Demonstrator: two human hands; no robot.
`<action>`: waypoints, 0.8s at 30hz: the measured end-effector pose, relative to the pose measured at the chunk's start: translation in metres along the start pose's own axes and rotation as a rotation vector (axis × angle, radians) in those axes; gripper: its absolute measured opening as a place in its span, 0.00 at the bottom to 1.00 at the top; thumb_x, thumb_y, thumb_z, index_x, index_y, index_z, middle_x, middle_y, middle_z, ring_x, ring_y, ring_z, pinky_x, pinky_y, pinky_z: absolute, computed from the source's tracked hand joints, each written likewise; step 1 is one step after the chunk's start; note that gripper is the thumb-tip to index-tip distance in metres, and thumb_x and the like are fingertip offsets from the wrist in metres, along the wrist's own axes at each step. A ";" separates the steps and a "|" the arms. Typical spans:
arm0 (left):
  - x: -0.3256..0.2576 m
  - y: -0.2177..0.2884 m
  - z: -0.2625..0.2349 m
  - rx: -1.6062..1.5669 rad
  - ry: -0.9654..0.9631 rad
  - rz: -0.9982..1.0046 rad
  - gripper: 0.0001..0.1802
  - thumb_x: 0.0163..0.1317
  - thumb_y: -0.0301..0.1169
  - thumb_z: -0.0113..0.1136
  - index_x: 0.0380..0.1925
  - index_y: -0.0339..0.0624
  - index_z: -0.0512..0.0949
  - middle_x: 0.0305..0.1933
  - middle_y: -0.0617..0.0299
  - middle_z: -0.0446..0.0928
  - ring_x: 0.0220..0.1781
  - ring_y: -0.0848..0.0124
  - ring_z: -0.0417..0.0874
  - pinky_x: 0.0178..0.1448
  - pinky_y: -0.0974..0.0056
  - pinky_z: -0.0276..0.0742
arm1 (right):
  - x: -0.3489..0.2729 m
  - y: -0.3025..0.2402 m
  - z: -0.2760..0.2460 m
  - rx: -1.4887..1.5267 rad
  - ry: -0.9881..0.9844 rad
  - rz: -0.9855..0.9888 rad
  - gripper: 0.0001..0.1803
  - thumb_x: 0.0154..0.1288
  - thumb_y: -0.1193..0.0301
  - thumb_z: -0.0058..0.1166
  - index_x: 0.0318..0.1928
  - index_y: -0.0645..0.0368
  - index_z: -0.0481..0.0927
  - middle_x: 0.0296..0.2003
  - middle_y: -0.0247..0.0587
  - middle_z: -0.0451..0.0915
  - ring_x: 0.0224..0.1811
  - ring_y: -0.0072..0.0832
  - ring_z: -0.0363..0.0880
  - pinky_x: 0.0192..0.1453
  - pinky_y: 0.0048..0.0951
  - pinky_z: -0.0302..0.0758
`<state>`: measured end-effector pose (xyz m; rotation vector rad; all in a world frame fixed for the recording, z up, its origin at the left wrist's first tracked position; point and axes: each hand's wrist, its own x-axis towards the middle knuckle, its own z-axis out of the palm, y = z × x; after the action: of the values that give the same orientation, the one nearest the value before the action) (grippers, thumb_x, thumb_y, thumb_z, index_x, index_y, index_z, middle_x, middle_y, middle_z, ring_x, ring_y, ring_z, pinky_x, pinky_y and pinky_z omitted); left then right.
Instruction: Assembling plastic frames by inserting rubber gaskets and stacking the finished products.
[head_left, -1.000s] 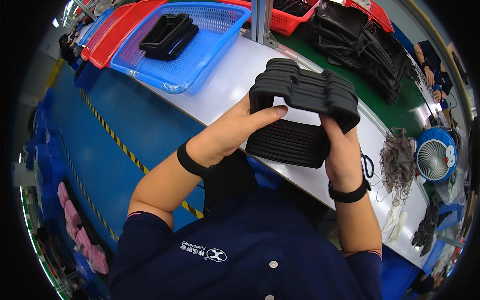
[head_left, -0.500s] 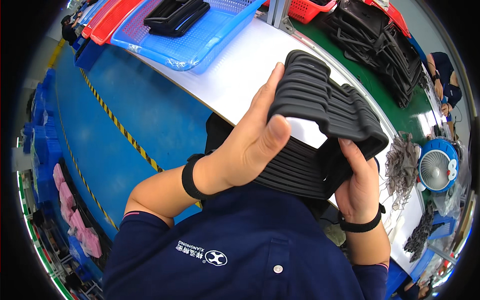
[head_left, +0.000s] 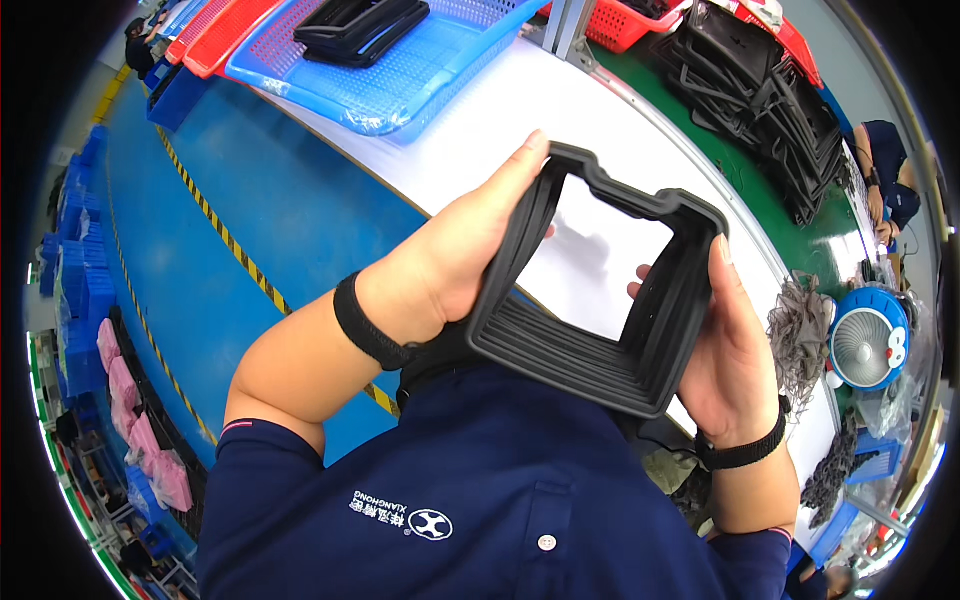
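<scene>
Between my two hands is a black rubber bellows (head_left: 575, 355), a ribbed square sleeve with a stepped notch in its far edge. Its open end faces up at me, and the white table shows through the middle. My left hand (head_left: 455, 250) grips the left wall, thumb along the outside and a fingertip showing inside the opening. On the opposite wall my right hand (head_left: 735, 345) is closed, its thumb near the far right corner and fingertips visible through the opening. Black bands circle both wrists.
A blue basket (head_left: 400, 115) at the far left of the white table (head_left: 480, 130) holds black rubber frames (head_left: 360, 30). Black rubber parts (head_left: 760, 90) are heaped on a green surface. A blue fan (head_left: 868, 340) and dark scraps (head_left: 800, 330) lie right. Another person (head_left: 885, 170) sits beyond.
The bellows has been tilted so its opening now faces me, instead of its ribbed outer side. Both hands have shifted round its walls, and the left thumb has moved outward.
</scene>
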<state>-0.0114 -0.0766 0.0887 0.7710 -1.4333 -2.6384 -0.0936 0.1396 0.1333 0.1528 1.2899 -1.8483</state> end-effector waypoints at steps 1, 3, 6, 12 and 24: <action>0.005 -0.001 -0.009 0.004 -0.001 0.011 0.31 0.74 0.60 0.45 0.51 0.46 0.80 0.40 0.64 0.81 0.46 0.68 0.81 0.52 0.64 0.77 | 0.000 -0.001 0.000 -0.007 -0.067 0.002 0.23 0.76 0.54 0.51 0.57 0.60 0.77 0.48 0.46 0.83 0.52 0.34 0.83 0.54 0.34 0.82; 0.012 -0.002 -0.023 -0.117 0.011 -0.190 0.32 0.73 0.63 0.45 0.47 0.47 0.82 0.37 0.64 0.83 0.44 0.64 0.84 0.45 0.61 0.81 | 0.002 0.003 0.003 -0.077 -0.018 -0.038 0.23 0.76 0.54 0.52 0.57 0.59 0.77 0.47 0.43 0.83 0.52 0.33 0.82 0.54 0.33 0.81; 0.015 -0.006 -0.031 -0.178 -0.018 -0.234 0.33 0.72 0.65 0.44 0.45 0.47 0.83 0.38 0.64 0.83 0.46 0.62 0.85 0.41 0.60 0.81 | 0.002 0.007 0.016 -0.144 0.085 -0.062 0.23 0.76 0.55 0.53 0.60 0.58 0.76 0.47 0.36 0.82 0.52 0.28 0.81 0.53 0.28 0.78; -0.005 -0.006 -0.030 -0.217 0.023 -0.084 0.32 0.72 0.64 0.43 0.45 0.49 0.83 0.37 0.67 0.82 0.44 0.66 0.84 0.42 0.63 0.80 | -0.004 0.007 0.038 -0.259 -0.011 -0.129 0.29 0.76 0.54 0.51 0.69 0.58 0.68 0.52 0.34 0.76 0.55 0.25 0.75 0.56 0.29 0.75; 0.006 0.231 -0.066 0.307 0.185 0.181 0.34 0.72 0.63 0.46 0.47 0.40 0.81 0.39 0.54 0.84 0.34 0.66 0.85 0.34 0.61 0.83 | 0.091 -0.053 0.179 -0.127 -0.341 -0.469 0.19 0.75 0.55 0.54 0.51 0.58 0.79 0.40 0.33 0.81 0.43 0.27 0.81 0.52 0.29 0.76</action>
<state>-0.0322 -0.2616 0.2406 0.8369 -1.7819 -2.1817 -0.1249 -0.0532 0.2048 -0.5544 1.2630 -2.0526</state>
